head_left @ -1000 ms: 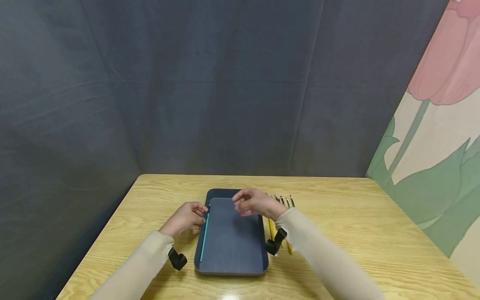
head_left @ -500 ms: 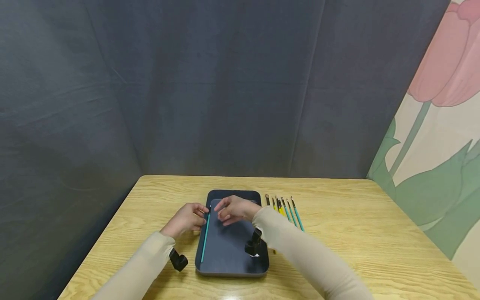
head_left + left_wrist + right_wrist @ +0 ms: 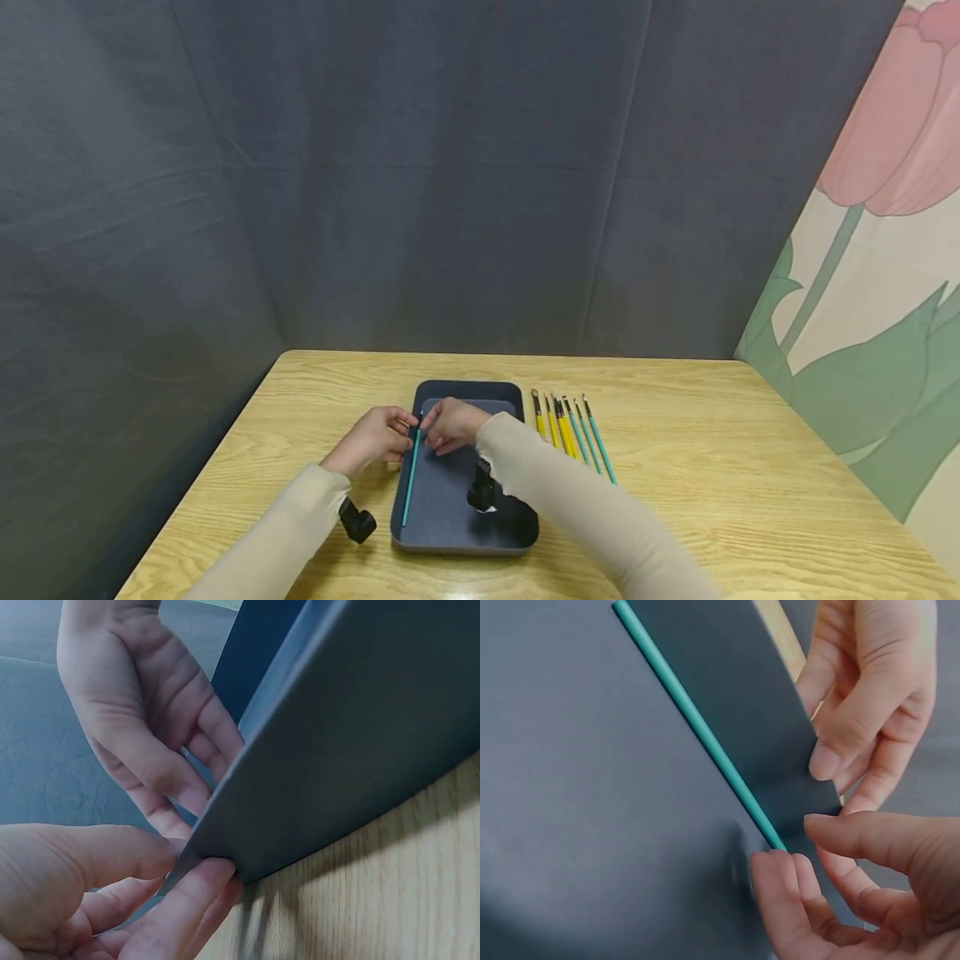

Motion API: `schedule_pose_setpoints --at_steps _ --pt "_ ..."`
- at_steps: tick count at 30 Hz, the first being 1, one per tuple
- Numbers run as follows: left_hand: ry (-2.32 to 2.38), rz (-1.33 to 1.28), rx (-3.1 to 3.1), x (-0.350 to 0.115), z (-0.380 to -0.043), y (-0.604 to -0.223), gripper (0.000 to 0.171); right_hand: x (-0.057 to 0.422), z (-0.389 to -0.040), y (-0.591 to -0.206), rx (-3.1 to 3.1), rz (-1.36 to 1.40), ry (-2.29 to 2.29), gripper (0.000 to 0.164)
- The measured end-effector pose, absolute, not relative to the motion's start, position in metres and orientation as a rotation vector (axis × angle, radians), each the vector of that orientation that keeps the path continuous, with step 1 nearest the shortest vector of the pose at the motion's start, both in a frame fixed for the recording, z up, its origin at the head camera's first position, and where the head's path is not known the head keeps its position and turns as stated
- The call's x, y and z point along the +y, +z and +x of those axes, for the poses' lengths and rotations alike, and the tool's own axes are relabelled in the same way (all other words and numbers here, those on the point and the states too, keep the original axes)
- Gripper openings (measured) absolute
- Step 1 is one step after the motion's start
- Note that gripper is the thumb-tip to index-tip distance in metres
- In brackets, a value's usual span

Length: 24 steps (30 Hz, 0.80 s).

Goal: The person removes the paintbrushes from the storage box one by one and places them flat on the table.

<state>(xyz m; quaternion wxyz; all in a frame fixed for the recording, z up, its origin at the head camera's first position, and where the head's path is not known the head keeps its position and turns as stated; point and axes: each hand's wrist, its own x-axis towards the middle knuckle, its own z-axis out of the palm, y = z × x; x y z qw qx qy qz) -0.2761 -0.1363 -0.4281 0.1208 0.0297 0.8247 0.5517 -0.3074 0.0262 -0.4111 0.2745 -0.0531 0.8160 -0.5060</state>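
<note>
A dark grey tray (image 3: 465,547) lies on the table, and along the inside of its left wall rests a teal-handled paintbrush (image 3: 411,483). My left hand (image 3: 372,435) pinches the tray's left rim, thumb on the inner side of the wall in the right wrist view. Over the tray, my right hand (image 3: 453,423) reaches to the upper end of the paintbrush. Its fingertips (image 3: 772,862) cover that end of the teal handle (image 3: 697,724), while thumb and fingers stand apart. The bristles are hidden in the right wrist view.
Several paintbrushes (image 3: 570,429) with yellow and teal handles lie side by side on the wooden table (image 3: 697,467), right of the tray. My right sleeve hides their lower ends. A dark curtain (image 3: 450,208) hangs behind the table, and a flower-painted wall (image 3: 862,333) stands at the right.
My right hand has moved left across the tray to the paintbrush at its left wall, uncovering the brushes on the right. My left hand stays at the rim.
</note>
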Motion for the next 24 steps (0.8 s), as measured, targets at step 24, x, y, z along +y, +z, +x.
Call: schedule_pose_setpoints --at_steps 24 --pt "1.604 0.097 2.404 -0.137 -0.275 -0.428 0.036 0.011 -0.314 -0.421 2.200 -0.057 -1.381 0.021"
